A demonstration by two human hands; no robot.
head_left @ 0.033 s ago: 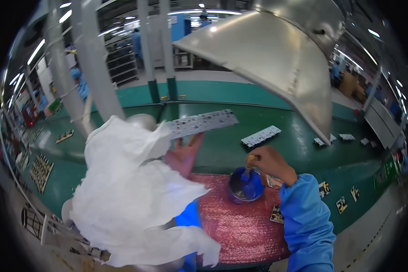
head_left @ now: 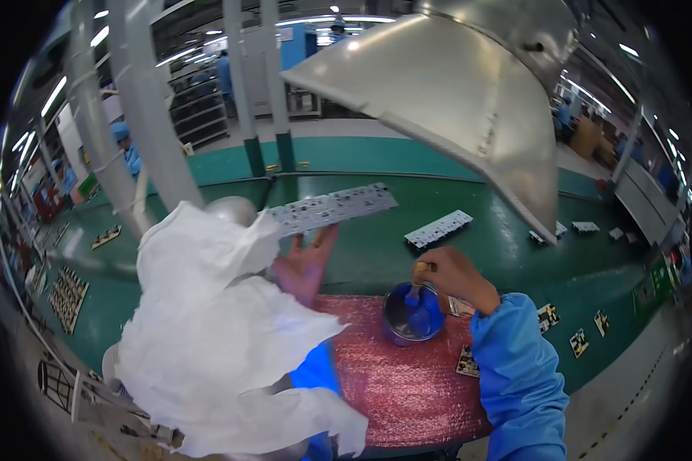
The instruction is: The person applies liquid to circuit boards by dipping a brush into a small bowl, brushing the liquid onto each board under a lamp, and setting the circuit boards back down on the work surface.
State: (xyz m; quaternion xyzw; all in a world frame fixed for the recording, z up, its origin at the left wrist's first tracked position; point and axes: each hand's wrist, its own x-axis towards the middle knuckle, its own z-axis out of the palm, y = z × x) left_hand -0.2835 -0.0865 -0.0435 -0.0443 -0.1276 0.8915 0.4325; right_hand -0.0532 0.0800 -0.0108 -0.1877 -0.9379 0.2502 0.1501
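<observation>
My left hand [head_left: 307, 265] grips a long grey circuit board [head_left: 334, 209] by its near edge and holds it tilted above the bench. The fingertips go behind the board, and white cloth hides its left end and my left forearm. My right hand [head_left: 457, 275] is closed on the wooden handle of a brush [head_left: 414, 295]. The brush's head points down into a round can [head_left: 392, 326] that is blue inside. The can stands on a reddish wrapped mat [head_left: 407, 392] in front of me. I cannot tell whether the bristles touch its contents.
A crumpled white cloth [head_left: 223, 330] bulks up at left. A metal hood [head_left: 454, 100] hangs over the right side. Another long board [head_left: 438, 229] lies on the green bench [head_left: 361, 265]. Small boards [head_left: 579, 343] lie at right, and a panel of boards [head_left: 68, 300] at far left.
The whole scene has shifted slightly left in view. Both hands keep their holds, and the brush stays at the can.
</observation>
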